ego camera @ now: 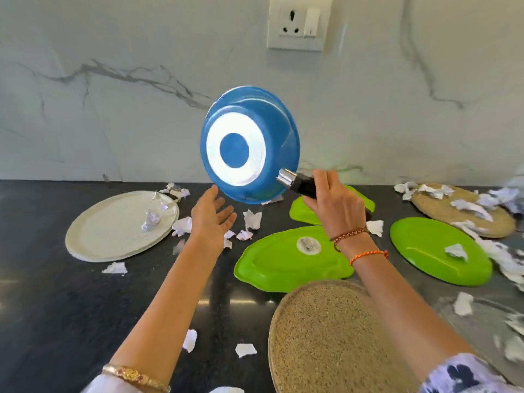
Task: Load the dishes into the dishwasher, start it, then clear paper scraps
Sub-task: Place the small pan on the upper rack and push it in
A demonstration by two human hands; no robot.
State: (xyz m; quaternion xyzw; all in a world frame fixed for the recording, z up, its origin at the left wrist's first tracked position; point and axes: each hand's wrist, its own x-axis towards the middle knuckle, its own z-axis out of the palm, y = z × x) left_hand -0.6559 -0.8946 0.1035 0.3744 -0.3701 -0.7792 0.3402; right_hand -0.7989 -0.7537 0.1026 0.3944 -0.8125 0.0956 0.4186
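Observation:
My right hand [336, 207] grips the black handle of a blue frying pan [272, 131], held up off the counter with its underside facing me and tilted on edge. My left hand [211, 219] is open, fingers spread, just below and left of the pan's rim, not clearly touching it. On the black counter [56, 307] lie a white round plate [113, 234], three green plates, the nearest upside down [283, 262], and two speckled tan plates [317, 336]. Torn white paper scraps [252, 219] are strewn among the dishes.
A marble backsplash [113, 95] rises behind the counter with a white wall socket [297, 24]. More scraps pile on the far tan plate [465, 211] and along the right edge. The dishwasher is out of view.

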